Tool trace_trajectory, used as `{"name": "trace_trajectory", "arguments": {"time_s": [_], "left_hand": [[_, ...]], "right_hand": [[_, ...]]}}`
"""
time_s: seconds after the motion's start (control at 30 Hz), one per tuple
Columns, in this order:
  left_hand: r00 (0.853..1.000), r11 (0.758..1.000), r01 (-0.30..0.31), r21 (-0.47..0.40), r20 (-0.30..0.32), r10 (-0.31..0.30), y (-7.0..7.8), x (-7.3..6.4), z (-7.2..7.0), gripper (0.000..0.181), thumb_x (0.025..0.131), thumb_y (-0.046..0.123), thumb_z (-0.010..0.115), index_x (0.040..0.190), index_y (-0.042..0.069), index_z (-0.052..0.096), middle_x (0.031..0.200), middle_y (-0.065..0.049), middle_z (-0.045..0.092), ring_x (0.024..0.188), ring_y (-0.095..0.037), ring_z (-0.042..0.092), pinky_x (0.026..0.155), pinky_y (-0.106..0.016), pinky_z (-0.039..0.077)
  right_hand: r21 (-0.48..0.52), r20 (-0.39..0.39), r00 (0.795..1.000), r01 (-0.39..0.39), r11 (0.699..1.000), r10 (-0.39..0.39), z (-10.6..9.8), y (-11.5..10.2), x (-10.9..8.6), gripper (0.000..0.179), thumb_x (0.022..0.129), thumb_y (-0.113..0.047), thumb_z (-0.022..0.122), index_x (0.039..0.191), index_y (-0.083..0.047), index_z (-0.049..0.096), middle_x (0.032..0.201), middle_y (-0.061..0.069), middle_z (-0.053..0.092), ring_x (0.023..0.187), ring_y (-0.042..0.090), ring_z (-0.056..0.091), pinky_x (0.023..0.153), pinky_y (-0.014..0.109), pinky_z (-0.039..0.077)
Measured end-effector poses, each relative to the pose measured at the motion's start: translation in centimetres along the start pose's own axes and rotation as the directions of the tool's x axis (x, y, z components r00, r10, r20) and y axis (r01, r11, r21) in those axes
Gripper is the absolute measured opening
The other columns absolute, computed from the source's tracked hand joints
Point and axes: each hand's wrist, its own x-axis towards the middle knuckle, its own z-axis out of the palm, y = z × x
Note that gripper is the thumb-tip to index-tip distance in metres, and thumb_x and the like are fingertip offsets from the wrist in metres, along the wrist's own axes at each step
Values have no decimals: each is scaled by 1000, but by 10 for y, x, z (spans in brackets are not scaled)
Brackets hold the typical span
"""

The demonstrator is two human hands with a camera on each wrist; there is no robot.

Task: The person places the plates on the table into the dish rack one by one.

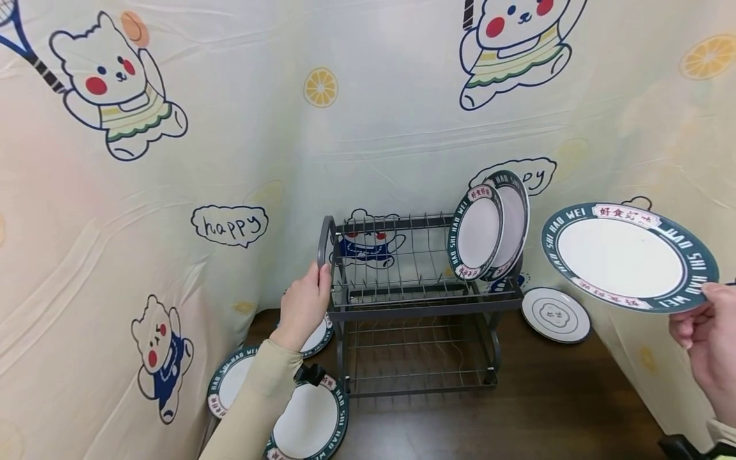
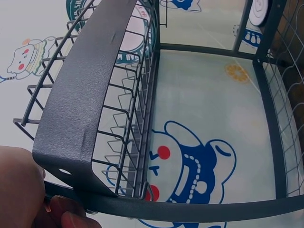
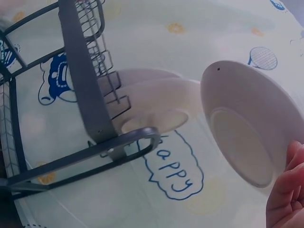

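My left hand (image 1: 303, 305) grips the left side frame of a dark two-tier dish rack (image 1: 425, 313); in the left wrist view its fingers (image 2: 71, 213) wrap the bar at the corner. Out to the right, my right hand (image 1: 710, 342) pinches the rim of a green-rimmed plate (image 1: 623, 252) held in the air, its white face up. The right wrist view has that plate's pale underside (image 3: 247, 128), beside the rack. Two similar plates, a front one (image 1: 476, 233) and a rear one (image 1: 517, 217), stand on edge at the right end of the upper tier.
A small white plate (image 1: 555, 314) lies on the brown table (image 1: 552, 402) right of the rack. Several green-rimmed plates, one at the front (image 1: 310, 418), lie at the left, partly behind my left arm. A patterned cloth (image 1: 391, 128) hangs behind and at both sides.
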Motion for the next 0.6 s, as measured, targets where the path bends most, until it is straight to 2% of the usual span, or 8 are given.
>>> {"name": "trace_trajectory", "arguments": {"time_s": [0.17,0.33,0.43,0.6], "left_hand": [[1000,1000,0,-11,4,1,-2,0,0,33,113,32,39,90,10,49,61,-1,43,45,-19,40,44,-31,30],[1000,1000,2,-16,9,-2,-3,0,1,34,114,32,38,90,10,49,60,-1,44,45,-19,40,44,-31,30],[1000,1000,3,-16,9,-3,-3,0,1,34,114,32,38,90,10,49,60,-1,44,44,-19,40,44,-31,30],[1000,1000,2,-19,11,-1,-3,0,0,34,114,32,38,90,10,49,60,-1,43,44,-18,40,44,-30,30]], "right_hand": [[44,24,1000,17,999,-18,-5,-4,7,47,113,-9,29,89,-4,70,59,2,66,41,17,30,43,30,1],[127,32,999,27,992,-31,-7,-14,17,41,112,-6,29,105,0,69,67,8,71,39,12,47,41,28,2],[208,84,996,18,978,-36,-7,-20,22,37,113,-5,29,114,3,65,75,13,73,42,14,54,40,28,4],[227,149,988,8,974,-43,-2,-30,29,36,114,-10,30,119,5,63,87,15,75,44,14,54,40,26,6]]}}
